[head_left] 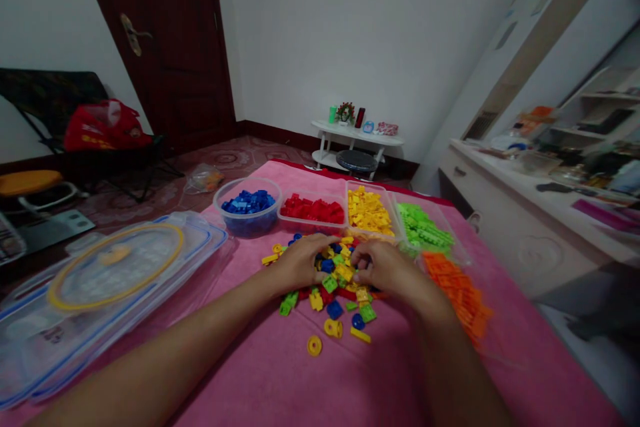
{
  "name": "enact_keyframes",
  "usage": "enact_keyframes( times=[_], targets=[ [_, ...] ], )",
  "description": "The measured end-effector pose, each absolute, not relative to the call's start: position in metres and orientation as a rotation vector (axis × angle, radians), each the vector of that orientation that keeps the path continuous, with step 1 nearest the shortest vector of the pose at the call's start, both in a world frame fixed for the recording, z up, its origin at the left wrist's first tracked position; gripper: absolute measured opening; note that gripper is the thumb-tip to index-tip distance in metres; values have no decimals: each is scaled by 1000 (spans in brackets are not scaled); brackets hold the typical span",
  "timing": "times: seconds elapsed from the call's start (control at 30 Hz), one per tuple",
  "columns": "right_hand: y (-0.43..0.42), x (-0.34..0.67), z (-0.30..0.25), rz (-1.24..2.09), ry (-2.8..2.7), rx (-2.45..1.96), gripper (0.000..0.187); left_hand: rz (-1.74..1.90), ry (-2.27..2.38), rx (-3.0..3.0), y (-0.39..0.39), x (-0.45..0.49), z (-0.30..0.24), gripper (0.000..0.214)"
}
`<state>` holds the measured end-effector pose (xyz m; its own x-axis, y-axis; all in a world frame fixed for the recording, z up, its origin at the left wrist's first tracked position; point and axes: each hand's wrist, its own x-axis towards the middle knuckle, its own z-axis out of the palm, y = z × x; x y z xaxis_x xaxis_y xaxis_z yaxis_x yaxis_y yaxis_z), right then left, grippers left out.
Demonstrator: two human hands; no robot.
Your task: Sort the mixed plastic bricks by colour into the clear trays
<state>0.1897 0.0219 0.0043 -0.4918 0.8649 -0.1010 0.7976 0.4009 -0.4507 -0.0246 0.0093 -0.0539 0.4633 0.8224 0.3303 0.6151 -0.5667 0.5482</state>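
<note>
A mixed pile of toy building bricks (344,272) in yellow, blue, green and red lies on the pink cloth in front of me. My left hand (303,259) curves round the pile's left side, thumb and fingers apart, touching the bricks. On the right edge of the pile, my right hand (387,268) has its fingers curled in towards the thumb; what lies between the fingertips is hidden. Stray pieces sit nearer to me, among them a yellow ring (314,345), a yellow spool-shaped piece (333,328) and a blue round piece (358,321).
Behind the pile stand containers of blue bricks (249,203), red bricks (313,209), yellow bricks (370,211) and green bricks (425,225). Orange bricks (457,293) fill a clear container beside my right forearm. Stacked clear lids (200,235) with blue seals lie left on the pink cloth (380,387).
</note>
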Motion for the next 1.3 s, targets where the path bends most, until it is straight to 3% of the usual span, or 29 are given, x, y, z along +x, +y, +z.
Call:
enact_keyframes(
  times=[0.2,0.4,0.77,1.0,1.3],
  targets=[
    [13,172,11,509,-2540,-1490,24,1067,1011,2322,-4,-35,-50,45],
    [5,157,0,372,-2453,-1478,37,1030,1407,2266,-9,-32,-46,21],
    [7,161,3,348,-2511,-1576,21,524,1618,2532,-20,-31,-30,30],
    [-22,159,40,548,-2804,-1511,41,577,1607,2461,-17,-33,-34,27],
    [-26,145,30,335,-2787,-1570,21,938,1548,2364,-15,-32,-37,24]
  ],
)
